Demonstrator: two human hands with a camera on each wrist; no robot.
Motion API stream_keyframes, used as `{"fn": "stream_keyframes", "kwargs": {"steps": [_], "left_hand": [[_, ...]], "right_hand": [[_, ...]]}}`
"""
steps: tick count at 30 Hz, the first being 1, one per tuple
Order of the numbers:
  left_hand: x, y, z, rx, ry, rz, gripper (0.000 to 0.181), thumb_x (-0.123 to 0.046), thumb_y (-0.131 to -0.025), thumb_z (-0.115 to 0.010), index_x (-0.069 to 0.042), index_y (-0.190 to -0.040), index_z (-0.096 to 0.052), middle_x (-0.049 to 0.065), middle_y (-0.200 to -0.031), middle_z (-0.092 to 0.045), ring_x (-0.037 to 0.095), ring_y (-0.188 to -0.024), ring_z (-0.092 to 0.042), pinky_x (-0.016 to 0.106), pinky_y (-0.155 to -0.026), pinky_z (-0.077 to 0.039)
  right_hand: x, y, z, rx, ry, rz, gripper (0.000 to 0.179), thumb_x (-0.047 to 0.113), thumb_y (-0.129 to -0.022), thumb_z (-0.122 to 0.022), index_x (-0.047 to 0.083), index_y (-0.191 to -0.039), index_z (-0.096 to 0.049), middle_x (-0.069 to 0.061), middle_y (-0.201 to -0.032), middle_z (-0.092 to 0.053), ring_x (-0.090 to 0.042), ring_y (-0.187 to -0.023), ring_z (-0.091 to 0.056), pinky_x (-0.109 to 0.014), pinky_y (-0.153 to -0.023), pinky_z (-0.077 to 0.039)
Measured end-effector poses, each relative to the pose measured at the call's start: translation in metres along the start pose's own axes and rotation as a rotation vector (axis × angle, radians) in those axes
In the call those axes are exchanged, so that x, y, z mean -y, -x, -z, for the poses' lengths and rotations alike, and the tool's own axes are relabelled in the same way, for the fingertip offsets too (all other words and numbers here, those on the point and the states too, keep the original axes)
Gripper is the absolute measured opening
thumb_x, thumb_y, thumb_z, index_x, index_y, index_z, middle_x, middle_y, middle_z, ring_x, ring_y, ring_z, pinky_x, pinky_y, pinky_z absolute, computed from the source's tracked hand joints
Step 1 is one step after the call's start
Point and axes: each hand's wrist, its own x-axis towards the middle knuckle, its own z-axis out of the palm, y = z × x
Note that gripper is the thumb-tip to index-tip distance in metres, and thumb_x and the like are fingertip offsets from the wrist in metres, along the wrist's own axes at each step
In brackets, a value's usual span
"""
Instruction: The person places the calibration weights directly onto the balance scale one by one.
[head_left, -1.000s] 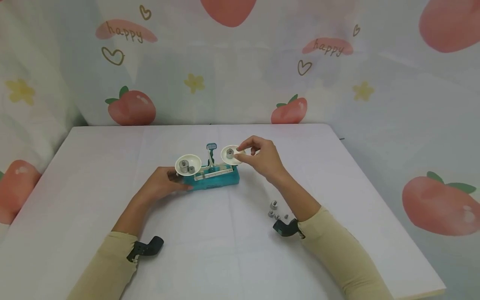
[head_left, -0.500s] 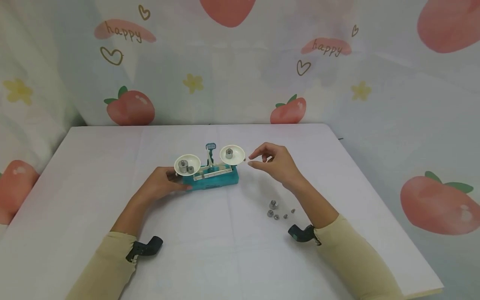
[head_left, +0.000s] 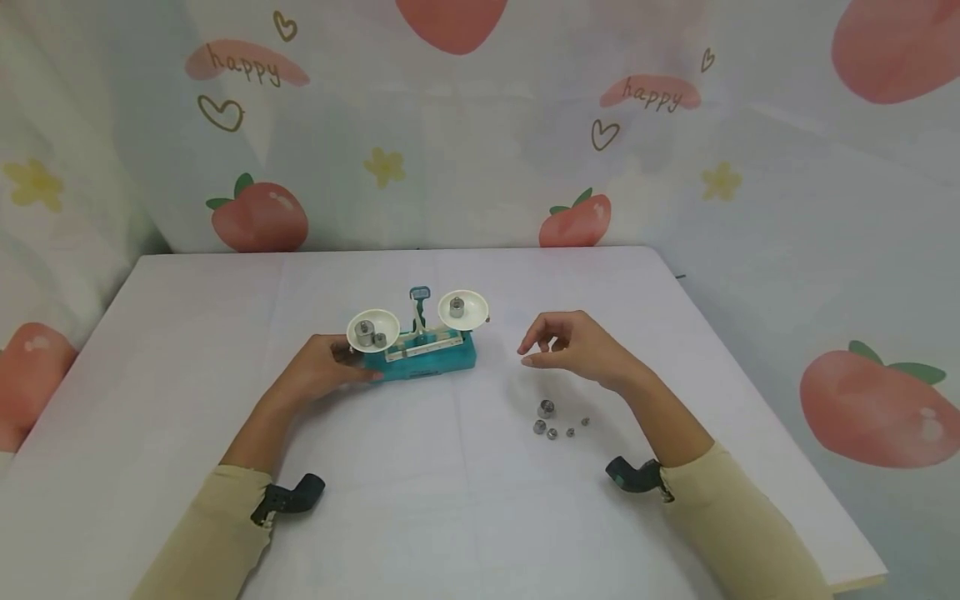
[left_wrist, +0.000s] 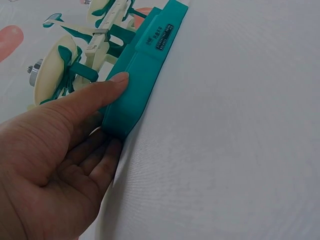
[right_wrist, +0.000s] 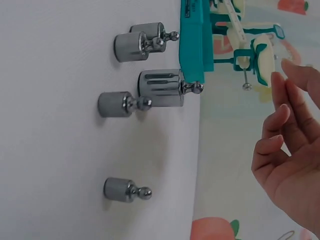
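A teal toy balance scale [head_left: 431, 362] with two cream pans stands on the table. My left hand [head_left: 325, 367] holds the left end of its base, the thumb [left_wrist: 107, 90] lying on the front face. The left pan [head_left: 390, 319] carries a larger weight [head_left: 364, 333] and a smaller one. One metal weight [head_left: 456, 307] sits in the right pan [head_left: 476, 308], which stands higher. My right hand [head_left: 581, 343] hovers right of the scale with loosely bent fingers and nothing between them. Below it several knobbed metal weights [right_wrist: 162, 87] stand on the table.
White cloth covers the table [head_left: 420, 517]. Behind it hangs a backdrop [head_left: 480, 150] printed with peaches, hearts and yellow flowers. A dark wrist camera [head_left: 633, 475] is strapped near each sleeve cuff.
My right hand has left the right pan and drawn back to the right and toward me, above the loose weights. The left hand stays on the scale's base.
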Motion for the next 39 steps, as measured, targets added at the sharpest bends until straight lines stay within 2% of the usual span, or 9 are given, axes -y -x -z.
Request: {"fn": "stream_keyframes", "kwargs": {"steps": [8, 13, 17, 26, 32, 39], "left_hand": [[0.001, 0.001, 0.0, -0.005, -0.013, -0.002, 0.071, -0.026, -0.079, -0.092, 0.002, -0.138, -0.063, 0.021, -0.138, -0.063, 0.04, -0.132, -0.056, 0.057, -0.11, -0.042], [0.002, 0.0, 0.001, -0.005, -0.014, -0.003, 0.072, -0.026, -0.079, -0.092, 0.002, -0.139, -0.063, 0.021, -0.139, -0.062, 0.041, -0.132, -0.055, 0.058, -0.11, -0.042], [0.004, -0.001, 0.001, -0.003, -0.014, -0.002, 0.072, -0.027, -0.079, -0.092, 0.002, -0.139, -0.063, 0.021, -0.139, -0.062, 0.041, -0.132, -0.055, 0.058, -0.11, -0.042], [0.004, -0.002, 0.001, -0.001, 0.003, -0.014, 0.073, -0.025, -0.078, -0.093, 0.002, -0.139, -0.062, 0.021, -0.14, -0.061, 0.04, -0.133, -0.055, 0.056, -0.11, -0.043], [0.004, -0.001, 0.001, -0.001, 0.003, -0.007, 0.072, -0.025, -0.079, -0.093, 0.002, -0.139, -0.063, 0.02, -0.141, -0.061, 0.039, -0.134, -0.054, 0.056, -0.111, -0.042], [0.003, -0.001, 0.001, 0.004, 0.006, -0.015, 0.072, -0.025, -0.079, -0.092, 0.003, -0.139, -0.062, 0.021, -0.141, -0.061, 0.04, -0.134, -0.054, 0.056, -0.111, -0.042]], "right_hand": [[-0.015, 0.012, 0.004, 0.072, -0.013, -0.061, 0.012, 0.01, -0.089, -0.082, 0.011, -0.099, -0.076, -0.009, -0.096, -0.068, -0.03, -0.082, -0.056, -0.031, -0.065, -0.049], [-0.026, 0.017, 0.007, 0.202, -0.015, -0.092, 0.019, 0.011, -0.09, -0.082, 0.008, -0.107, -0.075, -0.013, -0.097, -0.065, -0.031, -0.088, -0.059, -0.032, -0.068, -0.052], [-0.036, 0.02, 0.008, 0.28, -0.014, -0.108, 0.025, 0.013, -0.089, -0.083, 0.008, -0.112, -0.075, -0.013, -0.098, -0.066, -0.03, -0.086, -0.059, -0.031, -0.067, -0.051], [-0.048, 0.023, 0.009, 0.328, 0.02, -0.153, 0.024, 0.014, -0.085, -0.087, 0.016, -0.107, -0.078, -0.01, -0.089, -0.066, -0.025, -0.075, -0.058, -0.028, -0.063, -0.048], [-0.05, 0.024, 0.007, 0.351, 0.046, -0.154, 0.024, 0.01, -0.085, -0.086, 0.019, -0.106, -0.078, -0.008, -0.089, -0.067, -0.026, -0.08, -0.059, -0.028, -0.065, -0.048], [-0.051, 0.026, 0.007, 0.359, 0.081, -0.156, 0.025, 0.009, -0.084, -0.086, 0.018, -0.107, -0.079, -0.006, -0.082, -0.063, -0.023, -0.077, -0.056, -0.027, -0.064, -0.044]]}}
